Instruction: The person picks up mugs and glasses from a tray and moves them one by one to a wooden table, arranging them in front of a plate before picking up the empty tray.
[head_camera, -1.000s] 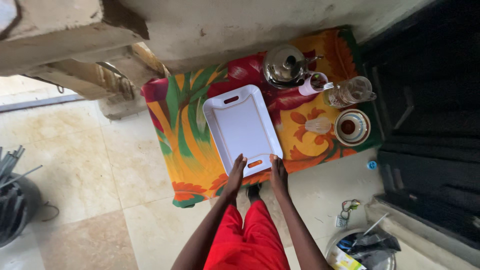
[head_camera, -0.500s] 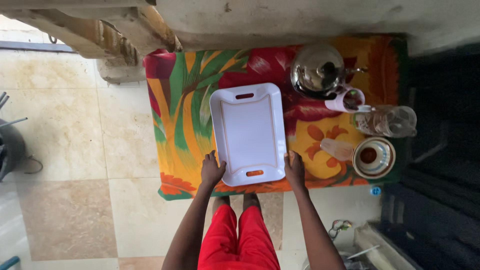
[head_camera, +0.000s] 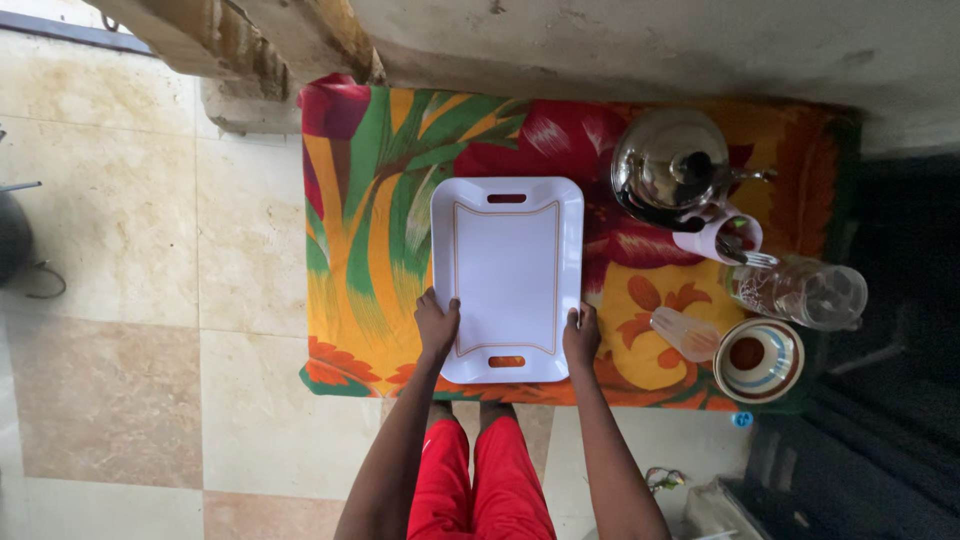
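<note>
A white rectangular tray (head_camera: 507, 262) with two handle slots lies flat and empty on a table covered by a bright floral cloth (head_camera: 365, 230). My left hand (head_camera: 437, 325) grips the tray's left rim near its near corner, thumb over the edge. On the opposite rim near the near corner, my right hand (head_camera: 581, 335) holds on. Both arms reach up from the bottom of the view, above my red trousers.
Right of the tray stand a shiny metal teapot (head_camera: 668, 165), a pink cup with cutlery (head_camera: 718, 237), a clear glass jug on its side (head_camera: 797, 290), a small clear cup (head_camera: 683, 333) and a striped bowl (head_camera: 758, 359). A concrete wall runs behind; tiled floor lies left.
My hands moved from the tray's near end out to its two side rims. The tray now sits squarer to the table edge. The view shifted left and down.
</note>
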